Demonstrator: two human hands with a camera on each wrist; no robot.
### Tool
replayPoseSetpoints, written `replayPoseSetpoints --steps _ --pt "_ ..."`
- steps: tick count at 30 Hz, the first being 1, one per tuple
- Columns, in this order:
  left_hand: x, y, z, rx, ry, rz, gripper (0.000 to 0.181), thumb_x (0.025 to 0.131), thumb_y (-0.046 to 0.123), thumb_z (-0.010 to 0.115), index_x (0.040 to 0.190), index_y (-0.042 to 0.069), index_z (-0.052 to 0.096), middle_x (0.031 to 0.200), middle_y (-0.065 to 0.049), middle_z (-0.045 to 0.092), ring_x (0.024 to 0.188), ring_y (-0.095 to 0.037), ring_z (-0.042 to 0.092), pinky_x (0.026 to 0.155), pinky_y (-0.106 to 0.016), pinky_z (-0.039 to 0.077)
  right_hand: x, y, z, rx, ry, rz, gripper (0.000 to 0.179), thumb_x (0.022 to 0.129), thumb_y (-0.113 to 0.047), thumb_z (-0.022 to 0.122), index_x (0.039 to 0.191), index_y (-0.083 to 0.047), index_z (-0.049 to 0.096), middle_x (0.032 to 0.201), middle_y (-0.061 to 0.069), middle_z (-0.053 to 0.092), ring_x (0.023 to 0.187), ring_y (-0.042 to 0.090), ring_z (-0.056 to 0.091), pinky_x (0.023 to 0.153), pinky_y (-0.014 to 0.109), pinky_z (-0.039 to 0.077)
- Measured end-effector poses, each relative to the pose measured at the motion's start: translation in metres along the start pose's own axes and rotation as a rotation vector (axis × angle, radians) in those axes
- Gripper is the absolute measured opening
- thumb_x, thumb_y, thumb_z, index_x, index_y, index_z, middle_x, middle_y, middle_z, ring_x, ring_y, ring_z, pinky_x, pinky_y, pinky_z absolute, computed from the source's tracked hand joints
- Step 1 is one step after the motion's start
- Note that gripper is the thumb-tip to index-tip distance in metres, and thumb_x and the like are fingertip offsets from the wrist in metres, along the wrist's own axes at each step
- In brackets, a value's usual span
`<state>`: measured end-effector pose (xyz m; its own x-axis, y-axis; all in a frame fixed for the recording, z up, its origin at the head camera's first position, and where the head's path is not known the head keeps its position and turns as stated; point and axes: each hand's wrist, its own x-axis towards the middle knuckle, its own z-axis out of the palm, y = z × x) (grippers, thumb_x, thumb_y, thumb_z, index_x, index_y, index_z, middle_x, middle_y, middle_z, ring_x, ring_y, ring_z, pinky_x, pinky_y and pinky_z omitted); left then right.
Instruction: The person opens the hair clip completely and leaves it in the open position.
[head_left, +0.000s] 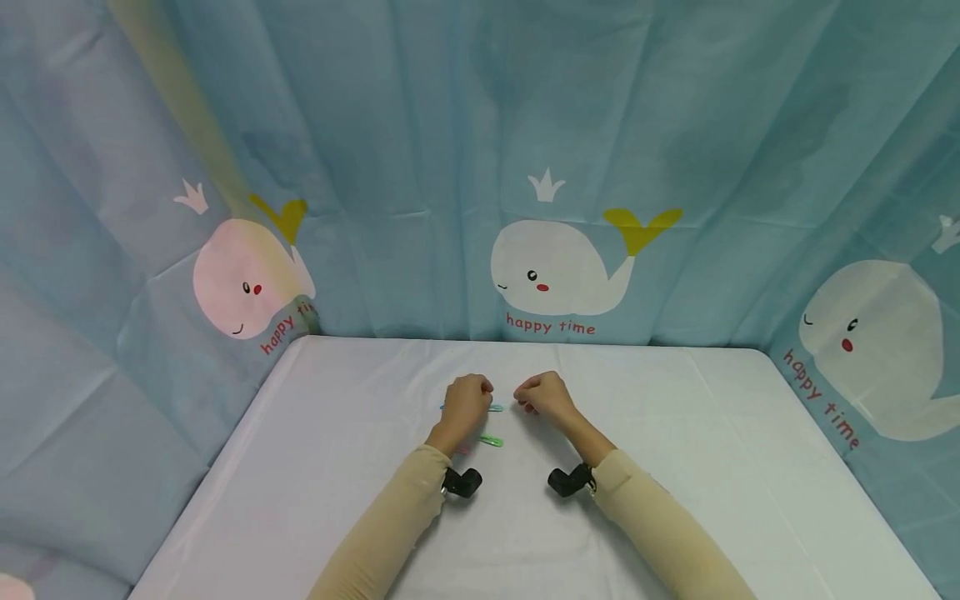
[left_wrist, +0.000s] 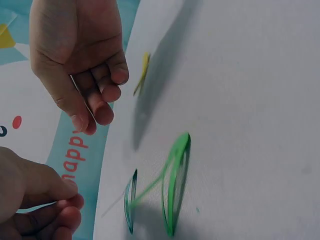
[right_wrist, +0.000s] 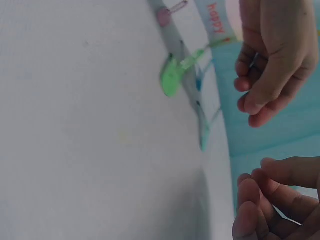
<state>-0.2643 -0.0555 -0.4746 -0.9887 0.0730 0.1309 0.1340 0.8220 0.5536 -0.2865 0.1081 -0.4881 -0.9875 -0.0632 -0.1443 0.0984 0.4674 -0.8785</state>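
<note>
My left hand hovers over the white table with loosely curled fingers, thumb touching the index fingertip. Opposite it, my right hand is raised in a similar curl, fingertips facing the left. Nothing shows between the fingers of either hand. Beneath and beside the left hand lie small hair clips: a green one, standing partly open, a teal one, a blue one and a pink one. In the left wrist view, a yellow clip lies beyond the green clip. The left hand partly covers the clips in the head view.
A white cloth covers the table. Behind and at both sides hangs a blue curtain printed with whales, meeting the table's far edge. Each wrist carries a small black camera, such as the one on the left wrist.
</note>
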Motion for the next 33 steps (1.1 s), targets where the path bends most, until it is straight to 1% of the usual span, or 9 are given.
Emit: replayPoseSetpoints --steps 5,9,14,18,21,24,28,31,33 --pt "0.001 0.01 0.009 -0.053 0.0 0.037 0.011 0.088 0.006 0.066 0.093 0.004 0.075 0.086 -0.006 0.073 0.075 -0.019 0.066 0.07 -0.033 0.052 -0.003 0.003 -0.017 -0.009 0.012 -0.002 0.016 0.088 -0.013 0.067 0.087 0.001 0.074 0.074 0.008 0.07 0.059 0.014 0.062 0.055 0.025 0.049" --pt "0.003 0.017 0.018 -0.056 -0.006 0.059 0.009 0.087 0.008 0.067 0.09 0.006 0.075 0.086 -0.005 0.074 0.078 -0.02 0.067 0.073 -0.034 0.052 -0.006 0.007 -0.03 -0.009 0.025 0.01 0.018 0.089 -0.013 0.066 0.09 0.003 0.073 0.077 0.009 0.071 0.063 0.015 0.063 0.057 0.026 0.049" --pt "0.005 0.025 0.029 -0.05 -0.027 0.056 0.009 0.087 0.01 0.066 0.089 0.009 0.075 0.086 -0.003 0.074 0.078 -0.019 0.067 0.073 -0.032 0.052 -0.01 0.012 -0.044 -0.018 0.044 0.026 0.019 0.09 -0.015 0.065 0.092 0.002 0.073 0.086 0.012 0.071 0.073 0.021 0.065 0.059 0.028 0.051" --pt "0.007 0.034 0.034 -0.057 -0.035 0.058 0.008 0.087 0.011 0.067 0.089 0.009 0.075 0.086 -0.003 0.073 0.077 -0.019 0.067 0.071 -0.031 0.052 -0.011 0.018 -0.054 -0.04 0.049 0.053 0.018 0.091 -0.016 0.065 0.093 0.0 0.073 0.091 0.013 0.071 0.074 0.02 0.064 0.06 0.026 0.05" --pt "0.009 0.04 0.038 -0.075 -0.051 0.044 0.008 0.087 0.011 0.067 0.089 0.008 0.074 0.086 -0.004 0.073 0.078 -0.02 0.067 0.072 -0.032 0.052 -0.01 0.02 -0.058 -0.052 0.055 0.072 0.018 0.091 -0.016 0.065 0.094 0.0 0.073 0.092 0.013 0.071 0.071 0.017 0.062 0.059 0.025 0.049" --pt "0.013 0.043 0.044 -0.084 -0.079 0.002 0.007 0.087 0.011 0.068 0.09 0.008 0.074 0.088 -0.004 0.073 0.08 -0.02 0.067 0.074 -0.032 0.052 -0.008 0.022 -0.061 -0.063 0.061 0.087 0.018 0.091 -0.016 0.065 0.095 0.0 0.072 0.091 0.012 0.07 0.069 0.016 0.06 0.058 0.025 0.049" --pt "0.016 0.045 0.052 -0.099 -0.092 -0.04 0.007 0.085 0.011 0.07 0.09 0.008 0.075 0.088 -0.003 0.073 0.08 -0.019 0.066 0.074 -0.032 0.052 -0.008 0.024 -0.061 -0.077 0.064 0.106 0.018 0.091 -0.015 0.066 0.094 0.001 0.072 0.086 0.01 0.069 0.067 0.015 0.058 0.058 0.025 0.048" --pt "0.016 0.047 0.056 -0.102 -0.093 -0.042 0.007 0.085 0.011 0.07 0.09 0.008 0.075 0.087 -0.003 0.073 0.078 -0.018 0.066 0.072 -0.031 0.051 -0.008 0.027 -0.062 -0.093 0.061 0.119 0.017 0.09 -0.015 0.066 0.093 0.001 0.072 0.081 0.008 0.068 0.065 0.014 0.057 0.058 0.026 0.047" --pt "0.015 0.048 0.058 -0.101 -0.107 -0.05 0.008 0.085 0.011 0.07 0.092 0.008 0.074 0.087 -0.004 0.073 0.078 -0.019 0.066 0.072 -0.032 0.051 -0.008 0.029 -0.062 -0.11 0.058 0.121 0.017 0.089 -0.014 0.066 0.093 0.001 0.072 0.078 0.006 0.067 0.063 0.013 0.056 0.058 0.027 0.047"
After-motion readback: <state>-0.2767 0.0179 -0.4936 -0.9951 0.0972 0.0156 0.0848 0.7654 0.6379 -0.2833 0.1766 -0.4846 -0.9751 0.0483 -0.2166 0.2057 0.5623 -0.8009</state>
